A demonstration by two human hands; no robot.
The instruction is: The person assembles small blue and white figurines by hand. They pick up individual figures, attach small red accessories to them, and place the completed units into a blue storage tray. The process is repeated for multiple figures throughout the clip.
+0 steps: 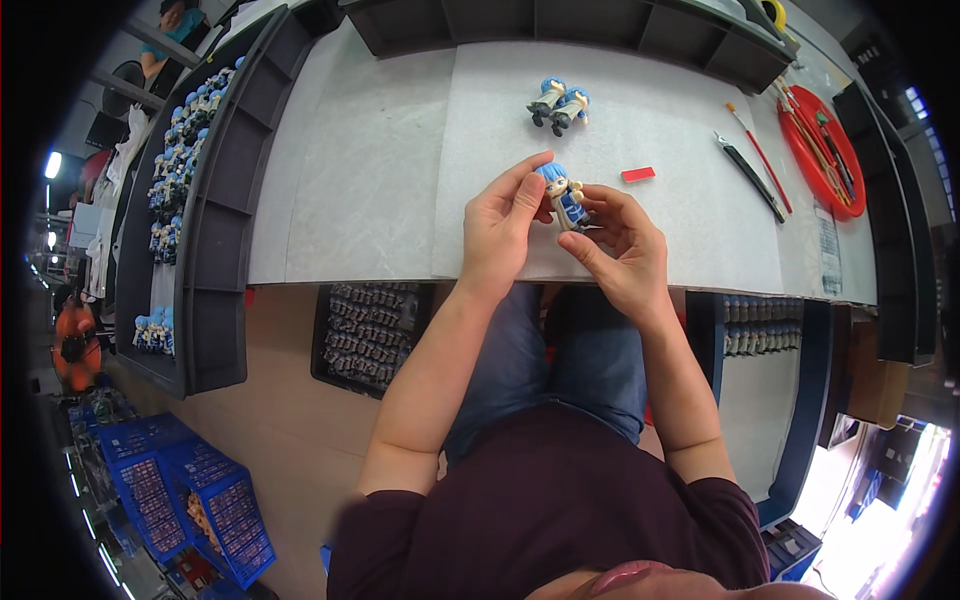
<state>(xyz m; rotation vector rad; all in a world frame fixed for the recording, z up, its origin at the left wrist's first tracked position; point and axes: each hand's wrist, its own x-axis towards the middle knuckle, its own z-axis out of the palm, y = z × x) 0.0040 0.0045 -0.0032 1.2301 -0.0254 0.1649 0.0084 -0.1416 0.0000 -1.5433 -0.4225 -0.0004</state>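
Head view: both hands meet over the white table (380, 170). One blue-haired figurine (563, 193) sits between them, pinched by the left hand (503, 232) at its head and by the right hand (622, 245), closed on its body and legs. Beyond the grip lie two more figurines (558, 104), touching. Just right of it lies one red block (638, 174); further right, one red tray (822, 150).

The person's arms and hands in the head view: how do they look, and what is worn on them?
Both forearms are bare. The left hand and right hand wear no gloves; no rings or watch are visible. Short dark maroon sleeves end above the elbows.
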